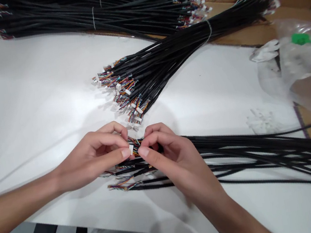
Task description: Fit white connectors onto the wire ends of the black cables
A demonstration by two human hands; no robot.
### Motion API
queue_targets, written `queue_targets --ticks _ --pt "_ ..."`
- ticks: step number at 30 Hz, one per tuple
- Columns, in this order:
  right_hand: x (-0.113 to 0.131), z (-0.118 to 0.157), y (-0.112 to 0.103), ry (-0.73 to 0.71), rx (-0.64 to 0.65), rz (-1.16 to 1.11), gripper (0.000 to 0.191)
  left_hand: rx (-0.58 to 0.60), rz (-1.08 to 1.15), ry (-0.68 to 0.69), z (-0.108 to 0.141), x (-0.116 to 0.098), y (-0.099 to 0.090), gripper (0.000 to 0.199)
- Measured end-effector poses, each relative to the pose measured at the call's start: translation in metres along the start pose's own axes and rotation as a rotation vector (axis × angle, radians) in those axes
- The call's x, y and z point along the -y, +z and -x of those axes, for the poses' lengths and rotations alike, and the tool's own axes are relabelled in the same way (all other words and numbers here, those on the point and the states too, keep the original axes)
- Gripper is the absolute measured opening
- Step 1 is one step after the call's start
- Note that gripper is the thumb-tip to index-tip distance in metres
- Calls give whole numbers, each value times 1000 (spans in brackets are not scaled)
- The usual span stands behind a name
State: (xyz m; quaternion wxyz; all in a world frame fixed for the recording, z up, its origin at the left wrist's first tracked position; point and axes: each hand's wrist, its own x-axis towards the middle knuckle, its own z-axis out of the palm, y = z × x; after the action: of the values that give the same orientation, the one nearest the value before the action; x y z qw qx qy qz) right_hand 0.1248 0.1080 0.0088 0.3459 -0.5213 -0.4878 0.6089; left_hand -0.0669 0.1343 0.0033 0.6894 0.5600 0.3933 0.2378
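Near the middle of the white table, my left hand (99,153) pinches a small white connector (131,149) between thumb and fingertips. Just right of it, my right hand (168,150) has its thumb and index finger closed on thin coloured wires (135,143) that run into the connector; their tips partly hide the wires. Black cables (237,142) stretch right from beneath my right hand. Below the hands lie other cable ends with loose coloured wires (122,185).
Behind the hands lies a tied cable bundle (168,52) with white connectors. A larger bundle (81,13) spans the back. Small white connectors (262,120) are piled at the right, near a clear plastic bag (306,55) and a white glove (265,51).
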Motion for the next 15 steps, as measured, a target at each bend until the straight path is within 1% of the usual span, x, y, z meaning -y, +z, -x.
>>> queue_targets --ticks 6,11,15 --pt "0 -1 -3 30 27 5 12 2 -22 -7 -1 -1 0 19" --pt "1 0 -3 24 36 -7 10 -7 51 -34 -1 -1 0 19" --pt "0 0 -3 25 36 2 10 21 67 -73 -1 -3 -1 19"
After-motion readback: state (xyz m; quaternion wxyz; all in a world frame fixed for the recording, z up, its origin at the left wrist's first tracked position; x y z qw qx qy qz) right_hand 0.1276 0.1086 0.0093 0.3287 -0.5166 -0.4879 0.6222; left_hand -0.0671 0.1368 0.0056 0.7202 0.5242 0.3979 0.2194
